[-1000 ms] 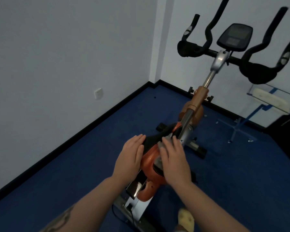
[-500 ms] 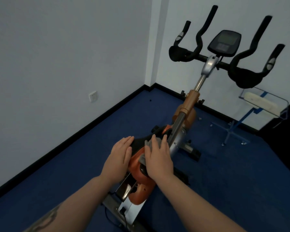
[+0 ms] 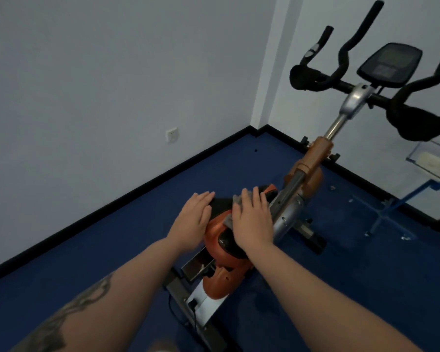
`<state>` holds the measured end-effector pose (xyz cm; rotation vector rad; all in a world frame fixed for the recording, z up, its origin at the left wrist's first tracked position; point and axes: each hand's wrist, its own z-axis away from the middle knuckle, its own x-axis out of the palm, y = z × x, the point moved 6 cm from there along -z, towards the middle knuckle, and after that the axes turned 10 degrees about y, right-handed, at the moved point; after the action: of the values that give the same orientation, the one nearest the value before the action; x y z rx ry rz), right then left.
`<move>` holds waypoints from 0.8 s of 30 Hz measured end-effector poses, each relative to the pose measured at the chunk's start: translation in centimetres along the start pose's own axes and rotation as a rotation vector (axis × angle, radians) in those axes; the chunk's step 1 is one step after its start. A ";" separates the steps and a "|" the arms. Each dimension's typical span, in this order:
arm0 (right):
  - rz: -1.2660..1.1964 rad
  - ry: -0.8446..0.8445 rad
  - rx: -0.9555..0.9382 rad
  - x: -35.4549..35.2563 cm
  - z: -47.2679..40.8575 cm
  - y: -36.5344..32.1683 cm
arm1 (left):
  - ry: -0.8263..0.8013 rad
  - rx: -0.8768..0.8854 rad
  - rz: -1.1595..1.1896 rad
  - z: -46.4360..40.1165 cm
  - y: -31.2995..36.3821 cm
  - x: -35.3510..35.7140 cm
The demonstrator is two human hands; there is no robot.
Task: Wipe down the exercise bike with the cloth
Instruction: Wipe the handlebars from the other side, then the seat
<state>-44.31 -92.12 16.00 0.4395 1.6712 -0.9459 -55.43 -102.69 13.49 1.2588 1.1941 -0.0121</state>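
Right hand (image 3: 252, 219) flat, fingers straight, pressing grey cloth (image 3: 235, 208) onto top of orange flywheel housing (image 3: 214, 232); left hand (image 3: 192, 219) flat, fingers together, resting on housing's left side; exercise bike (image 3: 313, 161) stands on blue floor (image 3: 112, 250) near room corner; handlebars (image 3: 341, 72) and console (image 3: 389, 63) far end.

Bare exercise room: exercise bike (image 3: 300, 199), blue carpet (image 3: 112, 250), plain white walls (image 3: 87, 85).

Blue carpet (image 3: 112, 250) covered the floor. A white wall socket (image 3: 172, 134) sat on the left wall (image 3: 87, 85). At far right stood a clear stand (image 3: 391, 212) with blue bars.
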 end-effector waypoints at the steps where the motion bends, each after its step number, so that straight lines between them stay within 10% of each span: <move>1: -0.003 0.016 -0.015 0.3 0.9 -0.4 | 0.002 0.015 -0.007 0.0 0.0 0.0; 6: -0.002 0.060 -0.245 0.8 4.2 -1.6 | 0.045 0.074 0.016 0.2 0.1 -0.2; 12: -0.140 0.029 0.072 0.2 -0.1 0.6 | 0.057 0.123 0.082 0.4 0.4 -0.5; 24: -0.309 0.679 0.319 0.3 8.1 -2.2 | -0.241 0.238 0.311 -2.0 -1.2 -0.2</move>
<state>-40.86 -99.74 15.98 0.7961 2.2473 -1.4058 -57.59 -101.86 13.12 1.5940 0.7971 -0.0769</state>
